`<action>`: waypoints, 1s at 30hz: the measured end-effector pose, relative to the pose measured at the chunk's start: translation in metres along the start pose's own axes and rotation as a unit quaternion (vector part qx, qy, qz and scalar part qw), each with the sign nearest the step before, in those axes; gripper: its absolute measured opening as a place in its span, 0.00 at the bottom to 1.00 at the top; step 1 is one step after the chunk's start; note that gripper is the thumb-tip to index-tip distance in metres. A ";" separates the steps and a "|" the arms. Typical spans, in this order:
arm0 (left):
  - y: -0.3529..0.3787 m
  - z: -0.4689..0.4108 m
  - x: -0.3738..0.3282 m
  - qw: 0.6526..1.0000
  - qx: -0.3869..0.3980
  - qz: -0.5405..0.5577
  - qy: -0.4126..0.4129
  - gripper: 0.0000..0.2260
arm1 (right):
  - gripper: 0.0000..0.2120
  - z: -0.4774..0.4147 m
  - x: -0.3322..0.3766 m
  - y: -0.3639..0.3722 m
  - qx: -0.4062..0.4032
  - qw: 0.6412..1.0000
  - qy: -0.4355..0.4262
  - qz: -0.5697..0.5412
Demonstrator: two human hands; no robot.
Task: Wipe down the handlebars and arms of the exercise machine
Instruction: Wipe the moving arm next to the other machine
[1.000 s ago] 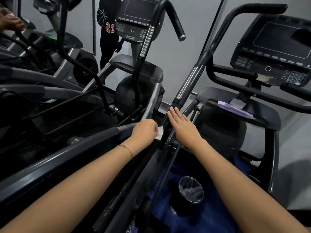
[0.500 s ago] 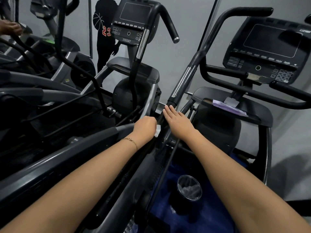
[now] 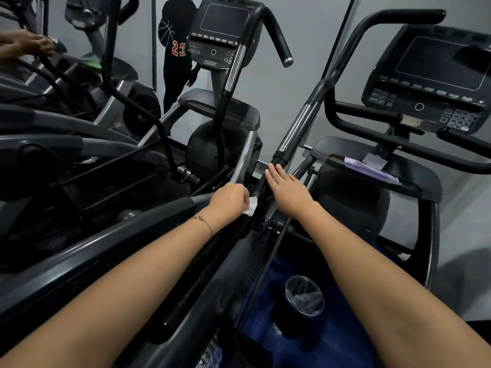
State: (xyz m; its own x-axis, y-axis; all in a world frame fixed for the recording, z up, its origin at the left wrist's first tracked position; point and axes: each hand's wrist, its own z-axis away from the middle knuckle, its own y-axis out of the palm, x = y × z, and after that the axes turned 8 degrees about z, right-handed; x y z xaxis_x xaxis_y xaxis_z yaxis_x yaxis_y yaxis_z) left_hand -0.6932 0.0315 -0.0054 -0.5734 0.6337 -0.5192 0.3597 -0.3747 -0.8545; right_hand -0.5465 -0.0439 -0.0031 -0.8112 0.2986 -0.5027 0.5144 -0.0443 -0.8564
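My left hand (image 3: pixel 229 199) is curled round a white wipe (image 3: pixel 251 206) at frame centre. My right hand (image 3: pixel 288 191), fingers straight and together, lies flat on the machine's arm (image 3: pixel 295 128). A grey rail (image 3: pixel 106 240) crowds in at 8 o'clock, and a lined bin (image 3: pixel 287 322) sits at 5. The arm's long axis runs from 7 to 1 o'clock, handle end up.

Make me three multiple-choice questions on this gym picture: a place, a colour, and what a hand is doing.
1. Where is the lined bin? A on a console; B low down, under the right forearm; C on the wall.
2. The wipe in the left hand is: A red; B green; C white.
3. The right hand is: A flat on the black arm; B a fist; C holding a bottle.
Answers: B, it sits below the forearm; C, a white corner shows; A, its fingers lie straight.
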 end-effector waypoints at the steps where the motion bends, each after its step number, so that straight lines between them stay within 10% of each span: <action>1: 0.000 0.003 0.003 1.000 0.001 0.003 0.006 0.10 | 0.31 0.000 0.001 0.000 0.000 1.000 0.001 -0.002; 30: 0.003 0.015 0.022 0.992 -0.043 0.094 0.068 0.06 | 0.34 0.037 0.040 0.028 -0.092 0.978 -0.032 -0.184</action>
State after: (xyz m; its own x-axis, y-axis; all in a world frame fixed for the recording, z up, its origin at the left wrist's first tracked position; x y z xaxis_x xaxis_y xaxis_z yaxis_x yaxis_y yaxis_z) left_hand -0.7155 0.0338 -0.0196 -0.3870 0.6462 -0.6577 0.5151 -0.4401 -0.7355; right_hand -0.5744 -0.0688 -0.0518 -0.9637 0.2012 -0.1754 0.2205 0.2298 -0.9479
